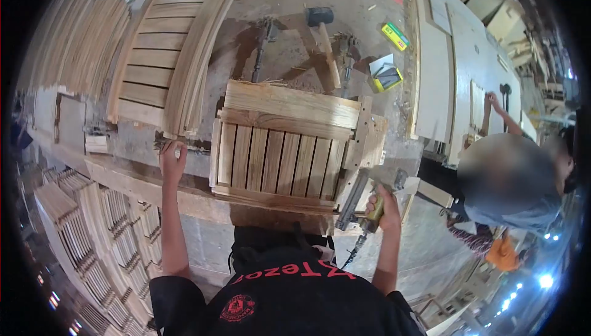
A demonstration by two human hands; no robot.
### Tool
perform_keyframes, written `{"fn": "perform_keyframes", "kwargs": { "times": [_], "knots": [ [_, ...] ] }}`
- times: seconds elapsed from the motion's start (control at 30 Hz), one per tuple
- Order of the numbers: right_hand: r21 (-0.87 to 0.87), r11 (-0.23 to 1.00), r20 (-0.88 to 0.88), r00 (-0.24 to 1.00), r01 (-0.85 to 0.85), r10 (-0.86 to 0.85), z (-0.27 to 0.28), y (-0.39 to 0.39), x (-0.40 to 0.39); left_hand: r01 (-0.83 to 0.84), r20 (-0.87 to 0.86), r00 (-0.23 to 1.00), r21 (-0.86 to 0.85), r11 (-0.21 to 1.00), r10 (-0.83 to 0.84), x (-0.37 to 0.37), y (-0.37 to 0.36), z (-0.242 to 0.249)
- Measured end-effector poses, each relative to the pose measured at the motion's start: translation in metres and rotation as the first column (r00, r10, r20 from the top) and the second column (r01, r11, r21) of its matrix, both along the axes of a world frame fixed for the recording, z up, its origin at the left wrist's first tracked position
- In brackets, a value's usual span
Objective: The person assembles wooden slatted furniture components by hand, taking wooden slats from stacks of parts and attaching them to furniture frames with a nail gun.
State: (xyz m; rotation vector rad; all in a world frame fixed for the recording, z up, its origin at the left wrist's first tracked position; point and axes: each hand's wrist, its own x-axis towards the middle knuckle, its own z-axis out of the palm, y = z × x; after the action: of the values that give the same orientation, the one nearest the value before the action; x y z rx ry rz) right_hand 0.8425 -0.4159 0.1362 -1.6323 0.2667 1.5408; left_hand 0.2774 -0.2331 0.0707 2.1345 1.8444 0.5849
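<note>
My right hand (386, 210) is wrapped round the handle of a nail gun (371, 204), whose hose hangs down toward me. The gun is at the right end of a slatted wooden frame (280, 160) that lies on the workbench (148, 185). A wide board (292, 103) runs along the frame's far side. Left of the frame, my left hand (173, 159) is at a metal clamp rod (198, 151) near the bench edge, its fingers curled. What those fingers hold, if anything, is too small to make out.
A mallet (326, 44) and yellow-green boxes (394, 36) lie beyond the frame. Slatted panels (154, 53) are at the far left, with more stacked panels (74, 225) below. A co-worker (511, 176) is at the right, beside a pale board (477, 47).
</note>
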Motion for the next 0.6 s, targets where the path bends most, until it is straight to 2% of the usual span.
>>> {"fn": "perform_keyframes", "kwargs": {
  "times": [0.03,0.07,0.13,0.17,0.27,0.3,0.4,0.5,0.6],
  "knots": [
    [0.041,0.999,0.03,0.999,0.016,-0.017,-0.004,0.01,-0.006,0.034,-0.008,0.999,0.0,0.999,-0.034,-0.006,0.003,-0.008],
    [0.038,0.999,0.099,0.995,-0.001,-0.003,-0.01,0.024,-0.012,-0.034,0.056,0.998,-0.053,0.998,0.037,-0.011,0.004,-0.015],
    [0.057,0.989,0.242,0.963,-0.139,0.121,-0.009,0.052,-0.031,-0.141,0.166,0.971,-0.177,0.974,0.171,-0.021,0.005,-0.024],
    [0.071,0.978,0.26,0.95,-0.197,0.173,-0.015,0.061,-0.033,-0.222,0.227,0.921,-0.364,0.905,0.317,-0.026,0.009,-0.021],
    [0.097,0.941,0.303,0.911,-0.323,0.281,-0.033,0.081,-0.038,-0.309,0.088,0.93,-0.336,0.89,0.356,-0.018,0.014,-0.018],
    [0.082,0.937,0.313,0.901,-0.34,0.299,-0.035,0.086,-0.04,-0.294,0.05,0.949,-0.22,0.93,0.311,-0.034,0.015,-0.041],
    [0.016,0.935,0.353,0.876,-0.355,0.327,-0.033,0.091,-0.048,-0.342,0.09,0.929,-0.164,0.925,0.359,-0.029,0.014,-0.036],
    [-0.038,0.938,0.435,0.84,-0.344,0.326,-0.039,0.089,-0.053,-0.312,0.239,0.916,-0.083,0.947,0.323,-0.044,0.01,-0.06],
    [-0.034,0.939,0.475,0.822,-0.342,0.316,-0.038,0.086,-0.059,-0.359,0.266,0.88,-0.172,0.917,0.394,-0.041,0.009,-0.057]
  ]
}}
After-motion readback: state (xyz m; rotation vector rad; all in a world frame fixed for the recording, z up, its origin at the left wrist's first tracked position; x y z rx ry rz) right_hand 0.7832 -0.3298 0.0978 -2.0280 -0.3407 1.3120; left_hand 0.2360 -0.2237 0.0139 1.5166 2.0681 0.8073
